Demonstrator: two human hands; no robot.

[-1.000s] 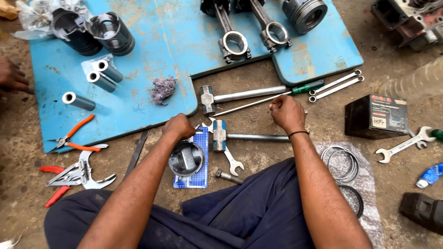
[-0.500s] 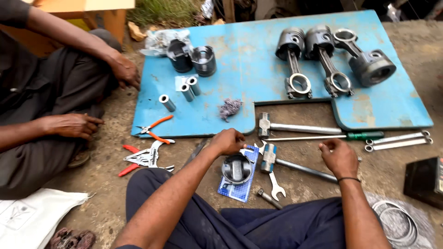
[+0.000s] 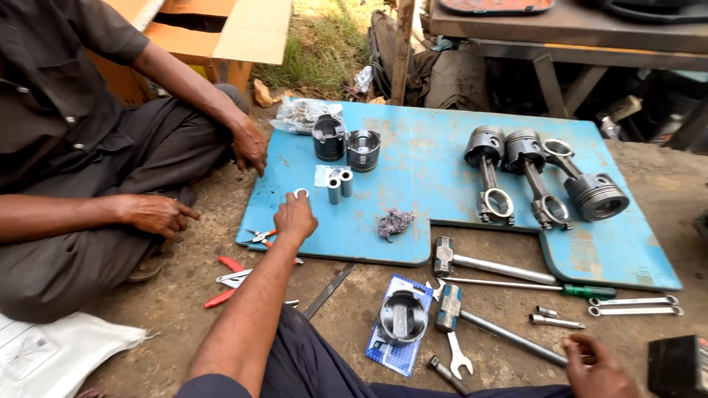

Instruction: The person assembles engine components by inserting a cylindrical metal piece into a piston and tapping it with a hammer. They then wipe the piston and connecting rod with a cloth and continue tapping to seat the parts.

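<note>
Nearest, at 5 o'clock: the right hand (image 3: 599, 368), low over the dirt by the end of a long steel bar (image 3: 509, 333). Shows bent fingers, though cannot tell whether closed on anything. At 6 o'clock, a lone piston (image 3: 403, 317) on a blue card, with a small spanner (image 3: 459, 361) just beside it.

Further out, toward 11 o'clock: the left arm stretched nearly straight, wrist level, palm down. At its end, the left hand (image 3: 295, 219) over the near edge of the blue board (image 3: 413, 162), fingers pinched on a short hollow metal pin (image 3: 301, 194), held just above the board. Looks like solid steel: stiff, dense for its size, smooth-walled and probably oily, so likely to slip. Best taken across the round wall, thumb against two fingers, rather than by the ends. Red-handled pliers (image 3: 258, 237) just left of the wrist.

Just past the pin, at 12 o'clock: two matching pins (image 3: 339, 184) upright on the board. Beyond those, two dark piston heads (image 3: 345, 144). Out at 2 o'clock, three pistons with rods (image 3: 516, 173). At 10 o'clock, another person's hand (image 3: 251, 144) resting at the board's far left edge.
</note>
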